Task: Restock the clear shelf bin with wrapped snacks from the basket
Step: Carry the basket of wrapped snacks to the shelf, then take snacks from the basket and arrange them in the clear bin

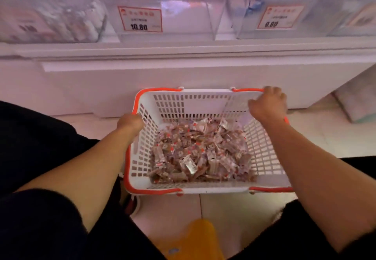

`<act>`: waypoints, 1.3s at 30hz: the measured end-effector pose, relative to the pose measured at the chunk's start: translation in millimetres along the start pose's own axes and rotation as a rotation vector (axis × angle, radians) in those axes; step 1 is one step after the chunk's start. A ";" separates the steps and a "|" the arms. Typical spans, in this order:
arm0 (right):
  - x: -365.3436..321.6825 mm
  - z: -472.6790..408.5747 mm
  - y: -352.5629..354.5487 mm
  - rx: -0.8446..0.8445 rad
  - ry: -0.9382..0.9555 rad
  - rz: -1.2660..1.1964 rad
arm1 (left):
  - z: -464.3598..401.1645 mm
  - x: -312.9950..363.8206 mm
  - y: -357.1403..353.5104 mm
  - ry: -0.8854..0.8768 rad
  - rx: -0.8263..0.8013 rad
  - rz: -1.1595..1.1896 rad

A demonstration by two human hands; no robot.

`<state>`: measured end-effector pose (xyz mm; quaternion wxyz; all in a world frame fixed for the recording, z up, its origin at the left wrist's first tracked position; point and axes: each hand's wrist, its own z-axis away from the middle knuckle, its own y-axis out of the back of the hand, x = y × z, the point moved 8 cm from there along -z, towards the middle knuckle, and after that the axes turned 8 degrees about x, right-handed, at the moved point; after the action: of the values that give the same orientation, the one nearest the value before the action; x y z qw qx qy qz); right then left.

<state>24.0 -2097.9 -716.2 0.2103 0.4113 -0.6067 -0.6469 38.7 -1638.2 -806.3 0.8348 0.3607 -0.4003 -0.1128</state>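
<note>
Gripping the white basket point(203, 105) by its rim, left hand point(130, 122) curling over the left edge and right hand point(267, 103) clamping the far right corner, the person is wanting a level lift toward the empty clear bin point(183, 15) above, keeping the wrapped snacks point(200, 152) heaped inside.

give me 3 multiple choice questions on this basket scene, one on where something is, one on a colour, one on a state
1. Where do the snacks lie?
A. in the basket
B. on the floor
C. on a chair

2. What colour is the basket's rim trim?
A. blue
B. orange-red
C. green

3. What is the right hand doing?
A. hanging idle
B. holding a snack
C. gripping the basket's far rim

Answers:
1 A, the wrappers pile on the basket's bottom.
2 B, the corners and handles show orange-red.
3 C, its fingers curl over the far right corner; the left hand holds the left side.
</note>
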 end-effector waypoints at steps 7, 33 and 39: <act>60.9 -7.8 -45.8 -0.260 -0.295 -0.089 | -23.4 -20.1 15.2 -0.028 0.021 -0.030; -169.1 30.9 117.4 -0.268 0.709 0.315 | 72.3 201.1 159.4 -0.917 -0.128 -0.677; -264.8 91.3 229.8 0.184 1.116 -0.184 | 167.6 302.1 222.5 -1.458 0.332 -0.255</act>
<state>51.7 -1878.1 -429.5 0.4050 0.7582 -0.4193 -0.2920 88.2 -1709.2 -404.6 0.2740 0.3591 -0.8177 -0.3568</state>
